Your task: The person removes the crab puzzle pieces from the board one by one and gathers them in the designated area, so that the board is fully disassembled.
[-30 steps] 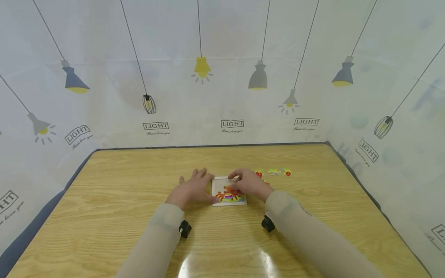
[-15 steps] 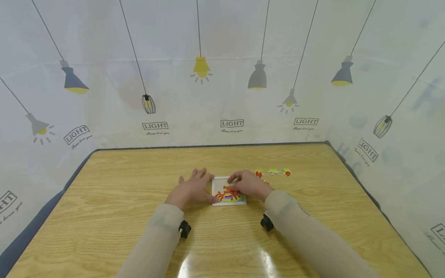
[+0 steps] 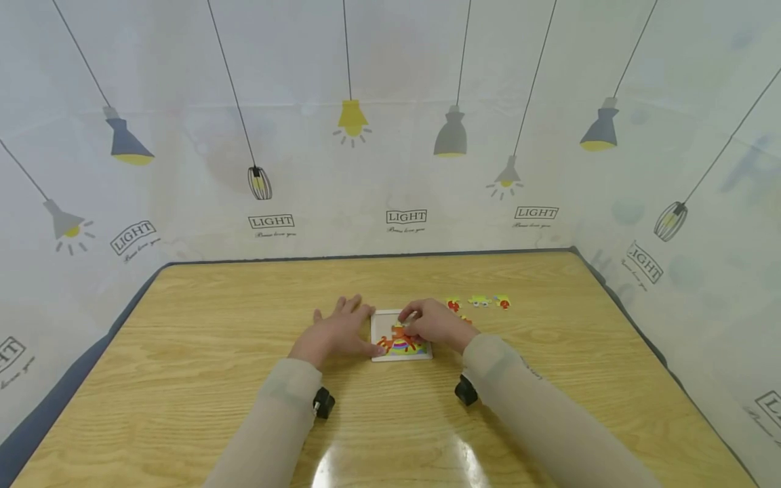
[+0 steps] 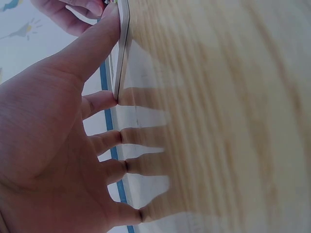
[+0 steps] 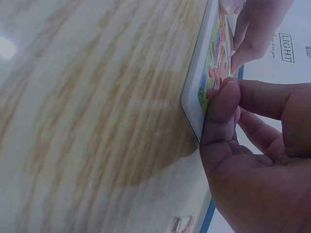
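While the left hand [image 3: 337, 333] lies flat on the wooden table [image 3: 213, 352] with its fingers spread and straight, its thumb runs along the left edge of a small white puzzle tray [image 3: 381, 325] near the middle of the head view. From the left wrist camera, the thumb [image 4: 92, 46] presses against the tray's thin white rim [image 4: 122, 53], and the other fingertips rest on the tabletop below it in the frame. The right hand [image 3: 434, 324] sits over the right part of the tray, fingers bent down onto the colourful crab picture [image 3: 399, 342]. In the right wrist view, its thumb [image 5: 219, 114] touches the tray's near corner [image 5: 194, 116] and the picture pieces; whether the bent fingers pinch a piece cannot be told. Three small loose puzzle pieces [image 3: 479, 301], yellow, green and red, lie in a row on the table just right of and above the right hand in the head view. Behind the table hangs a pale backdrop [image 3: 403, 169] printed with hanging lamps and the word LIGHT.
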The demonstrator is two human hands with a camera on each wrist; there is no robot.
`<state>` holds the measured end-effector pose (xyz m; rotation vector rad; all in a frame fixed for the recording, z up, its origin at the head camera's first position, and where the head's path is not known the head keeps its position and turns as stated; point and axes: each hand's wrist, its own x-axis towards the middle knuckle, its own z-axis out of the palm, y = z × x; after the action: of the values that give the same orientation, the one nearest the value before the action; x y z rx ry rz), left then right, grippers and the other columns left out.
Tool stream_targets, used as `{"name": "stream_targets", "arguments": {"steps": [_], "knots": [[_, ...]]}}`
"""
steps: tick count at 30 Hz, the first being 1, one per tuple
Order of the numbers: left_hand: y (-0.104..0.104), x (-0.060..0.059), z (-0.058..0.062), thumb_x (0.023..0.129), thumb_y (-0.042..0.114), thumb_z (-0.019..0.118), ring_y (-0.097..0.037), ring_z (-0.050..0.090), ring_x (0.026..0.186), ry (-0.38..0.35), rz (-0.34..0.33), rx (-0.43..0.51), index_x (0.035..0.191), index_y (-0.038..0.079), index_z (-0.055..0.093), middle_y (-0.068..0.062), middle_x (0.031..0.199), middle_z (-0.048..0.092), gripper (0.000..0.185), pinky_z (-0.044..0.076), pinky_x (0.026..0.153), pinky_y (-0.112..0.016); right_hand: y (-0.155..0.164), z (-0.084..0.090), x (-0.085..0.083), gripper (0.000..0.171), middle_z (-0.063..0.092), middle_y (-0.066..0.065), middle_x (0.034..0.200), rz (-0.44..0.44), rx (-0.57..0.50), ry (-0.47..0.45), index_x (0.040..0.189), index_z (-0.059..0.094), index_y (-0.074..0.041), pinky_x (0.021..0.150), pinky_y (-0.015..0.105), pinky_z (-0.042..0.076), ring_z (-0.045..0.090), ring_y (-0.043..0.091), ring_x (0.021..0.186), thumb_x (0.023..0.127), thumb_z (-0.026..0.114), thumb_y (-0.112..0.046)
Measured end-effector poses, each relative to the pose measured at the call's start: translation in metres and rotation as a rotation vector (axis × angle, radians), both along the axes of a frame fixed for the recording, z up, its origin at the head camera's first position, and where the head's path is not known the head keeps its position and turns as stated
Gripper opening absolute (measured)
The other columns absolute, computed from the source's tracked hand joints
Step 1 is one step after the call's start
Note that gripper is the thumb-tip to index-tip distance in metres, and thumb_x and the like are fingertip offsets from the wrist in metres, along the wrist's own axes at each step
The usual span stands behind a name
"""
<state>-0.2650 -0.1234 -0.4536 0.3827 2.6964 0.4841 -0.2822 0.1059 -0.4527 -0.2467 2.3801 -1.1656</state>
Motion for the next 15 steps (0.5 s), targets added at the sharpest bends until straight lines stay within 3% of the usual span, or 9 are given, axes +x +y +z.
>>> {"name": "stream_targets", "arguments": {"steps": [8,15], "knots": [[0.0004,-0.0022,-0.0023,0.091,0.062,0.077,-0.043,0.004,0.168,0.0,0.002,-0.003,0.166,0.022,0.037,-0.013,0.181,0.012,0.094,0.001,0.124,-0.084,0.0025,0.0004,0.0009,0.023,0.062,0.004,0.087,0.021,-0.01,0.004,0.123,0.069,-0.006,0.067,0.023,0.048,0.057,0.014,0.074,0.101,0.066,-0.008],[0.001,0.0004,-0.0007,0.091,0.061,0.077,-0.044,0.006,0.167,0.014,0.0,0.001,0.166,0.021,0.038,-0.014,0.181,0.014,0.093,0.003,0.124,-0.084,0.0029,0.0011,-0.0006,0.022,0.064,0.01,0.111,0.038,-0.019,0.015,0.123,0.066,-0.007,0.071,0.024,0.051,0.059,0.018,0.084,0.101,0.064,-0.006]]}}
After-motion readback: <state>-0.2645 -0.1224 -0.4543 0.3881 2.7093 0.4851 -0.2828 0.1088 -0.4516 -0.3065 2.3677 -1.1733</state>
